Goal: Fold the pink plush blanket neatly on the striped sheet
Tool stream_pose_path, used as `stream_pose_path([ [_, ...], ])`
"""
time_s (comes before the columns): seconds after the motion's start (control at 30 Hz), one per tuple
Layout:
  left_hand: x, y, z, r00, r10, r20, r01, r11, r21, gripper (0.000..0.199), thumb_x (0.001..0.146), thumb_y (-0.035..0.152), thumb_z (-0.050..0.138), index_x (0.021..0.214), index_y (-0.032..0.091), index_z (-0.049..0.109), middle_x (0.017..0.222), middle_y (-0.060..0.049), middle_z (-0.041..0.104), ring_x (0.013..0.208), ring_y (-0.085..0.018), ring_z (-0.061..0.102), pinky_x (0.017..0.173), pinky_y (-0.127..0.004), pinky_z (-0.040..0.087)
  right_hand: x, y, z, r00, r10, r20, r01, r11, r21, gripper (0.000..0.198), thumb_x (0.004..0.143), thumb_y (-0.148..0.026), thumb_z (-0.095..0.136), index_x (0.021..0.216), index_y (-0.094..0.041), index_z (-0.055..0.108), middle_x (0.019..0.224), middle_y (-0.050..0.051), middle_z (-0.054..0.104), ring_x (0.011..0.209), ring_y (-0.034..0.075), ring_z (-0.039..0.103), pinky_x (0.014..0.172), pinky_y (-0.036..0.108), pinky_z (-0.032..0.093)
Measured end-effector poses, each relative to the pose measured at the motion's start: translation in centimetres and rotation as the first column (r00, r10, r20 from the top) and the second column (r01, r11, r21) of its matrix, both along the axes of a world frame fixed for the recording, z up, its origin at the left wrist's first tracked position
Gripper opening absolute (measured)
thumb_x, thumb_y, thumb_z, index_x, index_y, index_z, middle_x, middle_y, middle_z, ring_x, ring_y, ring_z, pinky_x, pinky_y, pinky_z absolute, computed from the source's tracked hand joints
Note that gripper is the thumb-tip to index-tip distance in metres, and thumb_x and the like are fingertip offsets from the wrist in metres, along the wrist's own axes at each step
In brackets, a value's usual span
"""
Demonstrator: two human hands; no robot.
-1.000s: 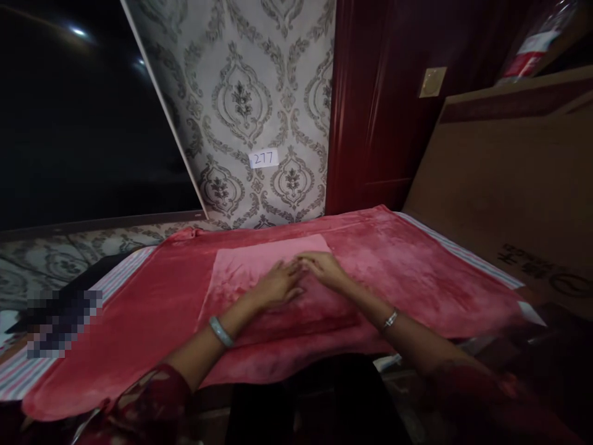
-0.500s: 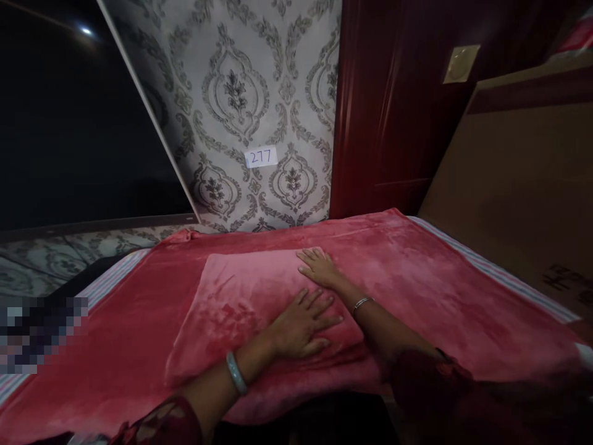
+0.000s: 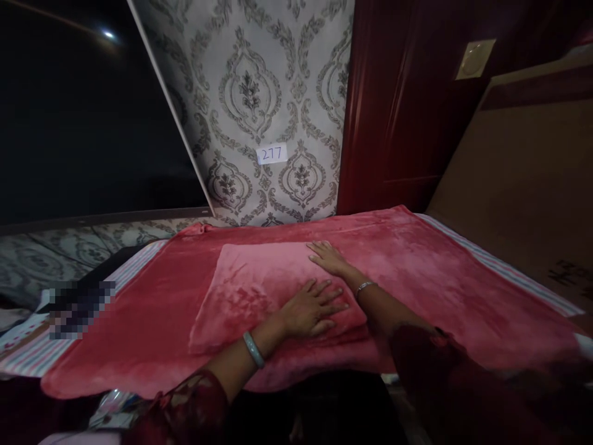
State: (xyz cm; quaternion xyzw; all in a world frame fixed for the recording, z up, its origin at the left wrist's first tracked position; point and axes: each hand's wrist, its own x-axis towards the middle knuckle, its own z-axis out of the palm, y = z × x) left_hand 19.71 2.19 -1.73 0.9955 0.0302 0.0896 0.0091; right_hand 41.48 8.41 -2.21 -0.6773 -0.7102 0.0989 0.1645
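A folded pink plush blanket (image 3: 241,278) lies flat in the middle of a larger red-pink plush cloth (image 3: 176,296), which is spread over the table. My left hand (image 3: 308,311), with a pale bangle at the wrist, rests flat on the folded blanket, fingers spread. Beyond it, my right hand (image 3: 327,258) lies flat at the blanket's far right corner, fingers stretched out, a thin silver bracelet on that wrist. Neither hand grips anything. Near the front, the folded layers show along the blanket's right edge.
Striped cloth (image 3: 504,266) shows from under the plush cloth on both sides. A dark television screen (image 3: 92,123) stands at the back left. To the right leans a large cardboard box (image 3: 523,179). A paper label (image 3: 272,153) reading 277 is on the patterned wall (image 3: 287,80).
The whole view has shifted, so the scene sits slightly further right. Both hands stay flat on the folded blanket in nearly the same places.
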Motion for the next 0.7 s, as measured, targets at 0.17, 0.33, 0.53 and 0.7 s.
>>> stream_pose_path([
  [0.17, 0.6, -1.5, 2.2, 0.999, 0.044, -0.024, -0.045, 0.997, -0.069, 0.058, 0.1, 0.054, 0.039, 0.151, 0.027, 0.047, 0.16, -0.012, 0.042, 0.151, -0.032, 0.029, 0.121, -0.06, 0.02, 1.4, -1.1, 2.9, 0.994, 0.11, -0.019, -0.11, 0.994, 0.016, 0.061, 0.106, -0.055, 0.029, 0.157, -0.024, 0.038, 0.162, 0.007, 0.034, 0.153, 0.026, 0.022, 0.126, 0.049, 0.014],
  [0.33, 1.8, -6.3, -0.1, 0.991, 0.127, 0.05, -0.122, 0.989, -0.089, 0.073, 0.094, 0.062, 0.049, 0.155, 0.024, 0.039, 0.161, -0.015, 0.039, 0.152, -0.039, 0.026, 0.12, -0.066, 0.019, 0.9, -3.6, 2.6, 0.984, 0.172, 0.038, -0.172, 0.985, -0.005, 0.061, 0.105, -0.053, 0.032, 0.16, -0.026, 0.032, 0.166, 0.005, 0.023, 0.154, 0.029, 0.016, 0.125, 0.052, 0.017],
  [0.53, 2.4, -8.9, -4.7, 0.969, 0.219, 0.113, -0.219, 0.976, -0.016, 0.071, 0.093, 0.055, 0.053, 0.154, 0.02, 0.04, 0.166, -0.015, 0.028, 0.154, -0.044, 0.014, 0.121, -0.07, 0.011, -0.7, -5.2, -0.7, 0.985, 0.116, 0.128, -0.123, 0.991, 0.05, 0.057, 0.106, -0.045, 0.033, 0.161, -0.03, 0.027, 0.168, 0.005, 0.015, 0.154, 0.033, 0.014, 0.12, 0.063, 0.02],
  [0.7, 2.4, -9.0, -4.7, 0.969, 0.222, 0.107, -0.221, 0.975, -0.025, 0.07, 0.092, 0.049, 0.058, 0.154, 0.022, 0.041, 0.166, -0.013, 0.029, 0.155, -0.044, 0.006, 0.121, -0.07, 0.01, -0.9, -5.3, -1.0, 0.986, 0.095, 0.138, -0.103, 0.993, 0.051, 0.056, 0.106, -0.041, 0.032, 0.161, -0.029, 0.027, 0.169, 0.004, 0.015, 0.155, 0.032, 0.013, 0.121, 0.062, 0.017],
])
